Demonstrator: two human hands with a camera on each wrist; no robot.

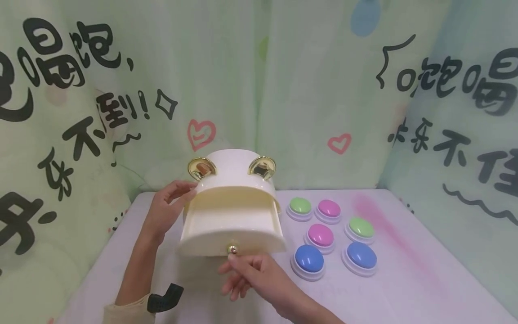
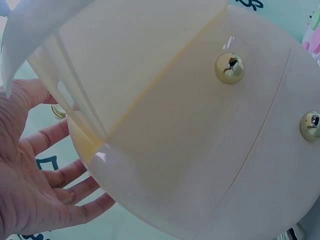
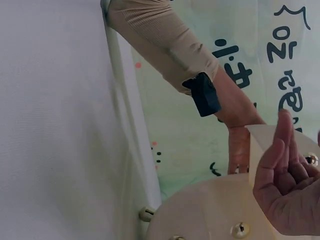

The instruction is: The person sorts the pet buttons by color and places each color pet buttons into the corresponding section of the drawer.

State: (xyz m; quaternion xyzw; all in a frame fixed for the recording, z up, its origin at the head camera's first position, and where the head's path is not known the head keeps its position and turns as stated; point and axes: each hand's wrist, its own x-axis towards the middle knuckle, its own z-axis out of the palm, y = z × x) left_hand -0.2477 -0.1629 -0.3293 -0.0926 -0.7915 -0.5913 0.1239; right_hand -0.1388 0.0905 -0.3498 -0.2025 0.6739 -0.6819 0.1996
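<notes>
A cream drawer cabinet (image 1: 238,155) with two gold, ear-like discs on top stands on the table, its top drawer (image 1: 234,220) pulled out toward me. No contents show on the drawer's visible floor. At the drawer's front, my right hand (image 1: 263,274) pinches the small gold knob (image 1: 232,249) between thumb and forefinger; the other fingers hang loosely below. My left hand (image 1: 171,207) steadies the cabinet's left side. In the left wrist view, its spread, nearly straight fingers lie along the curved side, and two more gold knobs show on the closed fronts lower down.
Several round push buttons sit right of the cabinet: green (image 1: 300,205), pink (image 1: 329,208) and blue (image 1: 309,258), all on white bases. A pale green curtain (image 1: 299,90) with black writing encloses the white table (image 1: 404,279). A pink smear marks the tabletop's right side.
</notes>
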